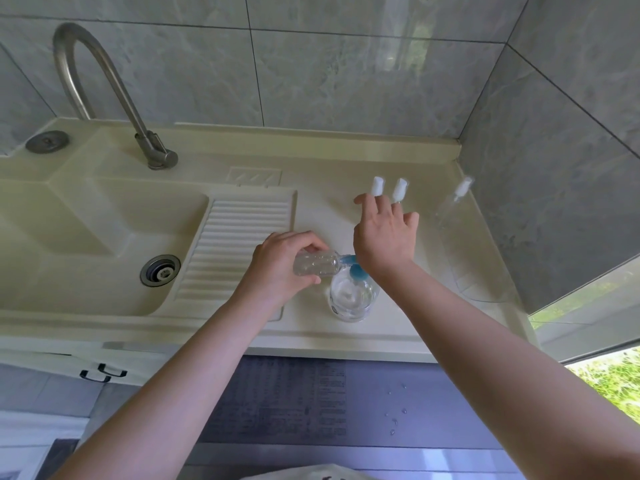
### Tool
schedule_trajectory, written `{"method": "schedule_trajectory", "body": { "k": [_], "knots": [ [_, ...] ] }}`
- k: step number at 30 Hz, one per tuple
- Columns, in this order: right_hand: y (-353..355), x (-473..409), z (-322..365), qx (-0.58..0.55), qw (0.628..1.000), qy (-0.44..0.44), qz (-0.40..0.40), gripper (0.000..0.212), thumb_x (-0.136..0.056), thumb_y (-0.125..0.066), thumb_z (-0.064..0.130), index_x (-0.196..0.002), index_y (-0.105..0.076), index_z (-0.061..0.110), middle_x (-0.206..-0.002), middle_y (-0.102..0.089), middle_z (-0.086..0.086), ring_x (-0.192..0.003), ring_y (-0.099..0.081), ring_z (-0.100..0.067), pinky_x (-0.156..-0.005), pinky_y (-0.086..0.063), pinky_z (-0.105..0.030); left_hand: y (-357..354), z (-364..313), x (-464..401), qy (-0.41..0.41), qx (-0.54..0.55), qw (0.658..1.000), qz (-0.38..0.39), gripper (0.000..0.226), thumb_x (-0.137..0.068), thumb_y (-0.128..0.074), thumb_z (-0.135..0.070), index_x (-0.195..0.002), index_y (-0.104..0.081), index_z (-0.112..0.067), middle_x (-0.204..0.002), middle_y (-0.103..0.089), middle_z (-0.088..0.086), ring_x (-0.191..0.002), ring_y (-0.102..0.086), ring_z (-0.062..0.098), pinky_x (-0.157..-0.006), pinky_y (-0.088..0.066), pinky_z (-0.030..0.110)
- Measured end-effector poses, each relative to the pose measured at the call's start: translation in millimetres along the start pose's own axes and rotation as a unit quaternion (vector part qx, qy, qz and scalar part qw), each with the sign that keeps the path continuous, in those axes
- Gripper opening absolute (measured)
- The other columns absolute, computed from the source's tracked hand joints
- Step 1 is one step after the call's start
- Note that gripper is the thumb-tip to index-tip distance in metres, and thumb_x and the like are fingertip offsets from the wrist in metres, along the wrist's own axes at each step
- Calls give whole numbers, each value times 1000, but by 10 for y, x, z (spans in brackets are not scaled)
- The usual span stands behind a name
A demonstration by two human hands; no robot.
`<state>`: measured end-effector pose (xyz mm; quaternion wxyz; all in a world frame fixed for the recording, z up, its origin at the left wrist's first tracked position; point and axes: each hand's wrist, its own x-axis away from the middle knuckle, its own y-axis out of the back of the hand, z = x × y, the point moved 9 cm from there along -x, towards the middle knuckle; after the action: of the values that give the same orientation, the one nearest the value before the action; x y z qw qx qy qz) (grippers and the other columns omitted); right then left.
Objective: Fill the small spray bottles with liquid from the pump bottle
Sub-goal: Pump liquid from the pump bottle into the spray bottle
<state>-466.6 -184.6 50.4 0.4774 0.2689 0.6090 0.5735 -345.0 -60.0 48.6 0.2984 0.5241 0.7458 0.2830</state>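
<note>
Nearest to me, my two bare forearms reach out over the front edge of the cream counter (346, 344). Just past that edge stands the pump bottle (352, 299), clear and round, upright on the counter, its blue pump head (356, 271) on top with the blue spout pointing left. My left hand (282, 268) holds a small clear spray bottle (317, 263) tipped on its side, my fingers (298, 242) curled over the top of it and my thumb underneath, so the bottle is clamped between them; its open neck meets the blue spout of the pump. My right hand (384, 237) hangs over the pump head with the heel of the palm low above it, the fingers straight and spread apart, holding nothing; I cannot tell whether the palm actually touches the pump. To the left of my left hand lies the ribbed draining board (235, 244), and beyond it the sink basin (86, 237) with its metal drain (160, 270). Further back, just past my right fingertips, two white spray caps (388, 187) stand side by side on the counter. Off to their right, near the corner, a taller clear spray bottle (453, 209) with a white nozzle stands by the wall, and a clear plastic piece (481, 282) rests along the right edge of the counter. At the back, the curved metal tap (104, 84) rises against the grey tiled wall (346, 71).
</note>
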Motion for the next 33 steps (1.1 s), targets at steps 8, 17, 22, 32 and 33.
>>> {"method": "schedule_trajectory", "body": {
  "k": [8,17,22,32,33],
  "knots": [
    [-17,33,44,15,1000,24,-4,42,-87,-41,9,-127,-49,21,-117,-59,-2,-98,-47,-29,-73,-16,-36,-6,10,-3,-6,5,1000,-8,49,-60,-90,-14,-100,-69,-33,-94,-66,-19,-92,-57,14,-90,-48,38],
    [74,17,107,54,996,48,-43,39,-82,-48,7,-118,-56,19,-97,-64,-2,-87,-51,-29,-70,-9,-34,-7,25,8,1,8,1000,-10,49,-60,-90,-14,-101,-69,-31,-95,-68,-18,-94,-58,13,-89,-46,32],
    [75,16,66,60,997,34,-36,38,-85,-45,11,-120,-54,21,-101,-65,-1,-92,-51,-29,-72,-14,-38,-20,45,5,-2,6,1000,-10,49,-60,-90,-15,-101,-69,-32,-95,-67,-18,-93,-58,14,-91,-47,40],
    [51,19,87,51,998,34,-21,40,-86,-44,9,-123,-51,21,-106,-63,-1,-95,-50,-29,-72,-13,-36,-31,43,1,-1,3,1000,-8,49,-60,-90,-16,-100,-68,-34,-95,-67,-19,-92,-58,13,-91,-46,37],
    [96,12,105,59,997,41,-31,43,-84,-47,7,-124,-51,22,-106,-63,-1,-95,-50,-29,-73,-13,-36,-35,49,1,-2,3,1000,-8,49,-60,-90,-16,-100,-68,-34,-95,-67,-19,-93,-58,14,-90,-46,37]
  ]
}}
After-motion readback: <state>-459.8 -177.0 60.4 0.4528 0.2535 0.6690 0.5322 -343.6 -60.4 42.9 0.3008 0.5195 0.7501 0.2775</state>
